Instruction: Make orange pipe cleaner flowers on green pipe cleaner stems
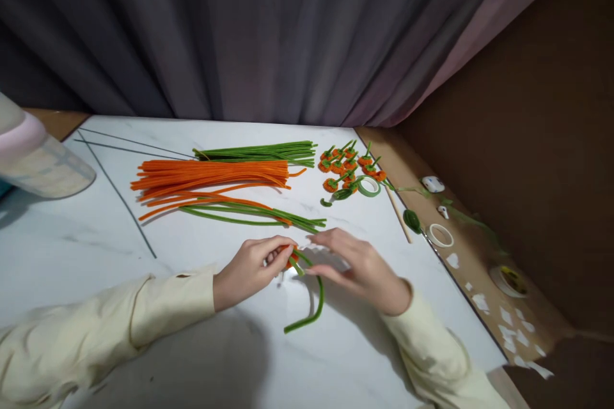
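My left hand (252, 268) pinches a small orange pipe-cleaner piece (292, 260) joined to a green pipe cleaner (311, 307) that curls down onto the white table (71, 249). My right hand (362, 267) hovers just right of it, fingers spread and blurred, fingertips touching the green stem near the orange piece. Further back lie a bundle of orange pipe cleaners (211, 176) and two bundles of green pipe cleaners (259, 152). A cluster of small finished orange flowers with green stems (350, 166) sits at the back right.
A roll of green tape (369, 186) and a wooden stick (399, 214) lie near the table's right edge. A white tape ring (440, 235) and paper scraps lie on the brown surface beyond. Thin wires (115, 192) and a plastic container (33, 160) sit at left. A curtain hangs behind.
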`<state>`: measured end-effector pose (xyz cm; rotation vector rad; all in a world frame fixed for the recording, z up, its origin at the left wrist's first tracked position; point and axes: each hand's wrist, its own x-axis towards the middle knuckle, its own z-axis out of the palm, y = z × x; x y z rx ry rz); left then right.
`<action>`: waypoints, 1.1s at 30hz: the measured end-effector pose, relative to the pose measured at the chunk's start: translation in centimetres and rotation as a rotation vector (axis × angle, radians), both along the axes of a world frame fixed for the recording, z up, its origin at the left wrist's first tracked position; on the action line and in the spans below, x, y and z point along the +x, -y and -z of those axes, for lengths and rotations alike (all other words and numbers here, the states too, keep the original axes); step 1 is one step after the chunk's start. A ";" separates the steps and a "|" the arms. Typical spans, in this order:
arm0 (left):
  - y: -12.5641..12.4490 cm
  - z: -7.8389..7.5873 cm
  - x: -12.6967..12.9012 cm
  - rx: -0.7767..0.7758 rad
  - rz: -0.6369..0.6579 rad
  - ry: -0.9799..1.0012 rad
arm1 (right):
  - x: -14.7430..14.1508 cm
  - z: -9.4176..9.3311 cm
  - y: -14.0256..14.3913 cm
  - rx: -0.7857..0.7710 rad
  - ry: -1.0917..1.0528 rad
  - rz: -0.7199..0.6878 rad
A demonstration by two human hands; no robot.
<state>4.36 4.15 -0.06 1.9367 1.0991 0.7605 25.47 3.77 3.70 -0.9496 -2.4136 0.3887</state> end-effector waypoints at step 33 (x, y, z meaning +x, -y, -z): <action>-0.3 -0.5 -0.2 -0.029 0.002 0.083 | 21.0 -0.6 -6.7 -0.347 0.613 1.114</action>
